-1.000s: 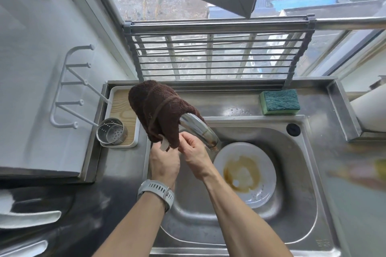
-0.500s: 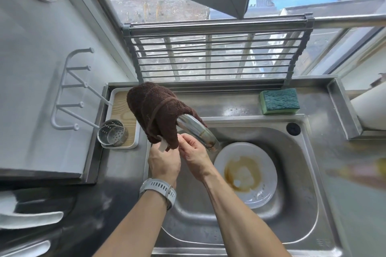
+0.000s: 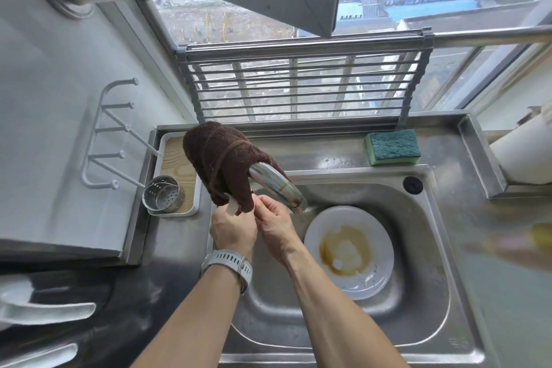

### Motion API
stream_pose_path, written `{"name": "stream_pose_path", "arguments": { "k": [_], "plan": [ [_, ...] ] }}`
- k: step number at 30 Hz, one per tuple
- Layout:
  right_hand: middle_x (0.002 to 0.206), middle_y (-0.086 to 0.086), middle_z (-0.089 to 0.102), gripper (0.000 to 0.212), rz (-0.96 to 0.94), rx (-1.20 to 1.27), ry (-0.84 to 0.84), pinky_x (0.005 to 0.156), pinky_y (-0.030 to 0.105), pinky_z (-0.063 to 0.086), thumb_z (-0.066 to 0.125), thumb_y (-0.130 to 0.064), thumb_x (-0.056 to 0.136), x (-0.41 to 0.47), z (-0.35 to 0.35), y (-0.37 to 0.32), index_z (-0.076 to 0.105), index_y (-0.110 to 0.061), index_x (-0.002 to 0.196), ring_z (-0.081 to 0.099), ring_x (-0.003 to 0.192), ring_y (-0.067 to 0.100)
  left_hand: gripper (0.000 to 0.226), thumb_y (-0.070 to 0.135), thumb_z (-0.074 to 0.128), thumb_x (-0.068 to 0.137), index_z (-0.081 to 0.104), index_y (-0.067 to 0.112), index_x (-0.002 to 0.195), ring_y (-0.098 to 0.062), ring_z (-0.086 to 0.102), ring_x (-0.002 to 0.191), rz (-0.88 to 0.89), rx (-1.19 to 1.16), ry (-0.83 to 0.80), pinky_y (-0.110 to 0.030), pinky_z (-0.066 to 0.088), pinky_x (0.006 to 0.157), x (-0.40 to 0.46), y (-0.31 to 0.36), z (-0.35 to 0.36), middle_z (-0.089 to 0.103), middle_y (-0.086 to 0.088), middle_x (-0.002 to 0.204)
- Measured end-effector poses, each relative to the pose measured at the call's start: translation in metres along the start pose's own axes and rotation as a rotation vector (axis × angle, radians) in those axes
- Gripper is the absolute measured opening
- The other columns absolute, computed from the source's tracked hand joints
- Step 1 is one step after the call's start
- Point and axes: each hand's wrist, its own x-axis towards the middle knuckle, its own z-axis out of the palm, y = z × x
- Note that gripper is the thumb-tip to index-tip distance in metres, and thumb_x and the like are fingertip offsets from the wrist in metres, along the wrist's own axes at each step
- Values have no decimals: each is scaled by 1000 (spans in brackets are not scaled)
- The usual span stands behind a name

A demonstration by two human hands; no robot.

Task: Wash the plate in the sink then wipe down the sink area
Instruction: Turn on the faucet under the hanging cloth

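A white plate (image 3: pixel 370 281) with a brown stain in its middle lies in the steel sink (image 3: pixel 424 248), to the right of the faucet. A brown cloth (image 3: pixel 221 158) hangs draped over the chrome faucet spout (image 3: pixel 280 185). My left hand (image 3: pixel 233 230), with a grey watch on its wrist, is just under the cloth's lower edge, beside a white tag. My right hand (image 3: pixel 276 225) is next to it, fingers curled at the cloth's lower corner below the spout. What the fingertips hold is hidden. A green sponge (image 3: pixel 392 146) lies on the ledge behind the sink.
A perforated metal cup (image 3: pixel 162 196) stands on a wood-lined tray (image 3: pixel 176 158) left of the sink. White wall hooks (image 3: pixel 110 134) stick out at left. A metal drying rack (image 3: pixel 298 84) leans at the window. A paper roll (image 3: pixel 525 155) stands at far right.
Both hands stay at the cloth's lower edge under the faucet, shifting only slightly. The plate has not moved.
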Motion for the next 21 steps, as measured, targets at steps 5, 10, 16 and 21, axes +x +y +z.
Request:
{"name": "stream_pose_path", "arguments": {
  "k": [5, 10, 16, 21],
  "plan": [
    [99, 8, 71, 61, 4, 37, 3, 74, 20, 53, 77, -41, 81, 3, -1, 4, 65, 6, 117, 67, 85, 9, 22, 28, 75, 90, 56, 30, 78, -26, 66, 94, -5, 43, 28, -25, 38, 78, 4, -3, 3, 76, -12, 105],
    [102, 9, 70, 95, -10, -33, 93, 82, 26, 51, 86, -66, 60, 5, 1, 8, 63, 5, 119, 63, 91, 12, 28, 34, 76, 89, 77, 12, 106, -33, 66, 108, -25, 52, 30, -23, 36, 80, 10, -9, 4, 76, -12, 109],
    [100, 11, 74, 66, 78, -52, 108, 90, 32, 52, 83, -57, 70, 0, 6, 3, 70, -4, 107, 65, 90, 12, 37, 42, 75, 87, 77, 12, 109, -33, 65, 113, -58, 109, 33, -23, 36, 82, 19, -13, 6, 75, -10, 112],
    [84, 8, 71, 30, 83, 109, 59, 71, 18, 54, 68, -25, 92, -3, 4, -1, 67, 4, 101, 68, 74, 7, 38, 42, 76, 87, 78, 13, 111, -30, 67, 109, -50, 145, 65, -22, 36, 78, 21, -12, 7, 76, -10, 110]
  ]
}}
